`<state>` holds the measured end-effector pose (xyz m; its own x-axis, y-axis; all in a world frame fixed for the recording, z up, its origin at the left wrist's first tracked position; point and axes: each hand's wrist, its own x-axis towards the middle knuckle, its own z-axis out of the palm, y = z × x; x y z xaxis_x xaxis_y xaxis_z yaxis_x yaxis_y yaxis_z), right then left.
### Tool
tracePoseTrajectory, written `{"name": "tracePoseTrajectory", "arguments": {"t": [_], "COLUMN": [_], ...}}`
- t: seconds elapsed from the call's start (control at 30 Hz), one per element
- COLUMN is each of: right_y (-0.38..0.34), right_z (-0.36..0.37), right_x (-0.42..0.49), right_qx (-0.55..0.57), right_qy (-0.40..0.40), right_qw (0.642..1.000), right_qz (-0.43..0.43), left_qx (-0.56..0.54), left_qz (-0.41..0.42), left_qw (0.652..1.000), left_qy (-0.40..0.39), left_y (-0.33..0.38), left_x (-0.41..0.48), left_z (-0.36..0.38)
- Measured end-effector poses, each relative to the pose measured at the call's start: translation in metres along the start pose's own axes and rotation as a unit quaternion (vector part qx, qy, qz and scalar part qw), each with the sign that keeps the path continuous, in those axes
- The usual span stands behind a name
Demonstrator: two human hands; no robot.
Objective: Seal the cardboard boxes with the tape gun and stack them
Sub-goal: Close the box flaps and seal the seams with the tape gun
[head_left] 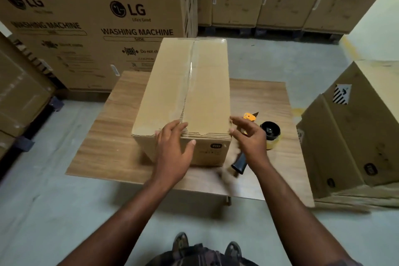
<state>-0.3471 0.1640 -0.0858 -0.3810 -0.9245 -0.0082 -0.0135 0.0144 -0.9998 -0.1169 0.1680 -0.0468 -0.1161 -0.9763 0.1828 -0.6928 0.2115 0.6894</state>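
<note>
Both forearms are extended forward over the counter (101,149). The left hand (173,149) is laid flat over the near top edge of the cardboard box (207,84), fingers straight on the lid and thumb down the front face; nothing is grasped. The right hand (248,136) is held released, fingers loosely spread, just beside the box's near right corner. Contact with the corner cannot be confirmed, as this area is blurred. The tape gun (270,131) lies on the counter just right of the box, partly under the right hand, black handle toward the person. The box stands closed mid-counter, with a clear tape strip (190,71) run along its centre seam; its contents are hidden. Large washing machine cartons (97,28) are noted behind.
</note>
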Motion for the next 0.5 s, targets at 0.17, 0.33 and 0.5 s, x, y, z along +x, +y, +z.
{"name": "tracePoseTrajectory", "arguments": {"t": [0.17, 0.33, 0.5], "right_y": [0.057, 0.082, 0.099], "right_z": [-0.026, -0.052, -0.058], "right_x": [0.009, 0.010, 0.023], "right_qx": [0.055, 0.146, 0.210], "right_qy": [0.189, 0.117, 0.102], "right_qw": [0.945, 0.896, 0.839], "right_qz": [0.262, 0.402, 0.491], "left_qx": [-0.186, -0.204, -0.088], "left_qz": [0.012, -0.131, -0.217], "left_qw": [0.962, 0.905, 0.915], "left_qy": [-0.202, -0.350, -0.328], "left_y": [0.066, 0.094, 0.086], "left_x": [-0.012, 0.000, 0.024], "left_z": [0.056, 0.145, 0.204]}}
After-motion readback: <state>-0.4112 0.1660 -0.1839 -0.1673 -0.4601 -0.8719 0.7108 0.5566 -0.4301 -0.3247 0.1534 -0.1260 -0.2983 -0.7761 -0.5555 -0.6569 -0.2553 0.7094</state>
